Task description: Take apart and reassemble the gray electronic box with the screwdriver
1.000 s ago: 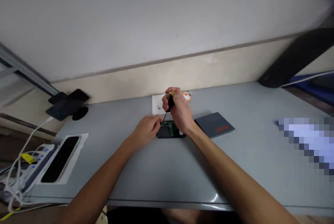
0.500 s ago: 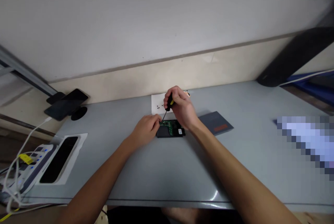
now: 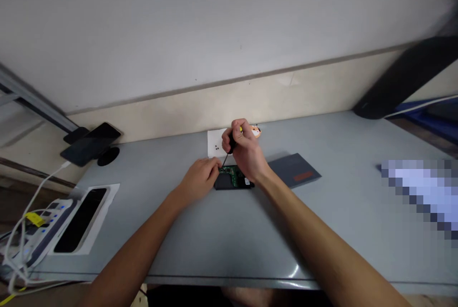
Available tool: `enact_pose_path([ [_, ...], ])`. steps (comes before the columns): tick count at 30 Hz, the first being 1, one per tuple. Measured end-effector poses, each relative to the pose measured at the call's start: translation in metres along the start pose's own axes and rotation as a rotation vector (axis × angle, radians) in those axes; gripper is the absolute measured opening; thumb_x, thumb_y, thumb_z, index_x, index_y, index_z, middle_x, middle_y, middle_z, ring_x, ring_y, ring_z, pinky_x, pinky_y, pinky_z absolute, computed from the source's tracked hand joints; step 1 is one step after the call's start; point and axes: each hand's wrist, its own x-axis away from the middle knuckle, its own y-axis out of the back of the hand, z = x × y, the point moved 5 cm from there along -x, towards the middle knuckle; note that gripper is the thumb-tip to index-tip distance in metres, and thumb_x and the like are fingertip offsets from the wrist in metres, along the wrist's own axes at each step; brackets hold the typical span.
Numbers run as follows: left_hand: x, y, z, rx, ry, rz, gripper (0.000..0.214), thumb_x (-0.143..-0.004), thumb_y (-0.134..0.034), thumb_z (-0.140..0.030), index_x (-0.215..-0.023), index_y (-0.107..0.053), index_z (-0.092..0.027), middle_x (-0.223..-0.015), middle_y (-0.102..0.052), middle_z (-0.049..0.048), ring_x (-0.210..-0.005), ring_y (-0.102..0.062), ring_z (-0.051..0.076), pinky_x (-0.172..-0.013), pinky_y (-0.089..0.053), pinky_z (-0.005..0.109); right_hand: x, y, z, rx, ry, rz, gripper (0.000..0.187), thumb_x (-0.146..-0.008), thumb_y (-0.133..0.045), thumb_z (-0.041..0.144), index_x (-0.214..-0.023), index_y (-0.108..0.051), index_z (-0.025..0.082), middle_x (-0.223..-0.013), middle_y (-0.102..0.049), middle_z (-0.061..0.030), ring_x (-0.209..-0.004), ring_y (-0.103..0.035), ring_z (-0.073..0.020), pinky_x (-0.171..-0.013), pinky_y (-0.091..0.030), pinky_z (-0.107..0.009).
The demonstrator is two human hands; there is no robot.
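A small black device with a green circuit board (image 3: 234, 179) lies open at the middle of the grey table (image 3: 222, 235). My right hand (image 3: 245, 149) is closed round a small screwdriver (image 3: 231, 147) with a black and yellow handle, its thin shaft slanting down to the board's far left corner. My left hand (image 3: 198, 178) rests on the table at the device's left edge, fingers curled against it, pinching at that corner. What the fingertips hold, if anything, is hidden.
A white paper (image 3: 215, 143) with tiny dark screws lies behind the device. A dark grey cover plate with a red label (image 3: 294, 171) sits to its right. At far left are a phone on a stand (image 3: 89, 143), another phone on white paper (image 3: 80, 218) and a power strip (image 3: 34, 230).
My right hand has twisted the screwdriver handle slightly back and forth over the same corner of the board. My left hand and the device have stayed put.
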Motion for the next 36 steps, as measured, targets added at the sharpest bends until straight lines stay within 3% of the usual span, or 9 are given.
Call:
enact_pose_path([
  [7,0.000,0.001,0.000,-0.008,-0.001,-0.007,0.021,-0.101,-0.039,-0.018,-0.103,-0.059,-0.022,-0.093,-0.069,0.0033,-0.089,-0.064,0.021,-0.085,-0.048,0.035,-0.003,0.003,0.001,0.086,-0.007,0.034,0.025,-0.097,-0.059,0.048,-0.093,-0.065,0.024,-0.081,-0.055,-0.0020,-0.074,-0.053,-0.0170,-0.069,-0.043,-0.032],
  [16,0.000,0.001,-0.001,0.022,0.001,-0.008,0.020,-0.101,-0.039,-0.017,-0.102,-0.059,-0.022,-0.093,-0.069,0.0033,-0.090,-0.065,0.021,-0.085,-0.048,0.035,0.005,-0.002,0.001,-0.037,0.002,-0.060,0.033,-0.098,-0.054,0.053,-0.089,-0.063,0.022,-0.081,-0.049,-0.0020,-0.064,-0.043,-0.0141,-0.061,-0.040,-0.031],
  [23,0.001,0.001,0.000,0.026,0.008,-0.004,0.020,-0.102,-0.038,-0.018,-0.101,-0.058,-0.022,-0.092,-0.068,0.0034,-0.089,-0.063,0.021,-0.084,-0.047,0.035,0.004,0.006,0.000,-0.096,-0.008,-0.079,0.027,-0.096,-0.061,0.047,-0.104,-0.070,0.023,-0.079,-0.048,-0.0004,-0.066,-0.045,-0.0136,-0.063,-0.038,-0.030],
  [36,0.002,0.000,-0.001,0.011,0.022,-0.009,0.020,-0.102,-0.038,-0.017,-0.100,-0.056,-0.022,-0.093,-0.068,0.0031,-0.089,-0.063,0.020,-0.087,-0.047,0.036,0.006,0.009,0.000,-0.139,-0.021,-0.115,0.027,-0.095,-0.063,0.047,-0.102,-0.072,0.023,-0.078,-0.051,-0.0008,-0.065,-0.045,-0.0140,-0.063,-0.038,-0.030],
])
